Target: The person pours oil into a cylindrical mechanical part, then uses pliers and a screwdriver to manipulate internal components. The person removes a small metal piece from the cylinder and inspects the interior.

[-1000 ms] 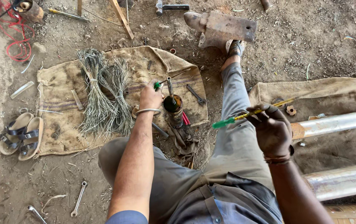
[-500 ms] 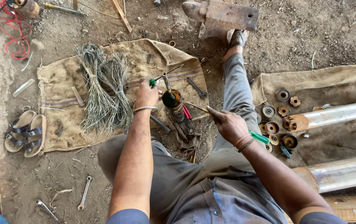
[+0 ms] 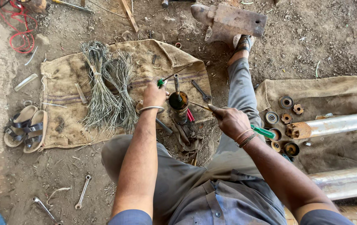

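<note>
Dirt floor (image 3: 332,46) w/ burlap sack (image 3: 62,83) (wire bundle (image 3: 107,91) on it), sandals (image 3: 24,129), wrenches (image 3: 82,192), anvil (image 3: 228,21).

The person wears a blue-grey short-sleeved shirt with buttons down the front and grey trousers. A metal bangle circles the wrist just behind the left hand (image 3: 154,95). Thread bands and a bracelet sit behind the right hand (image 3: 230,121). One foot wears a sandal.
</note>
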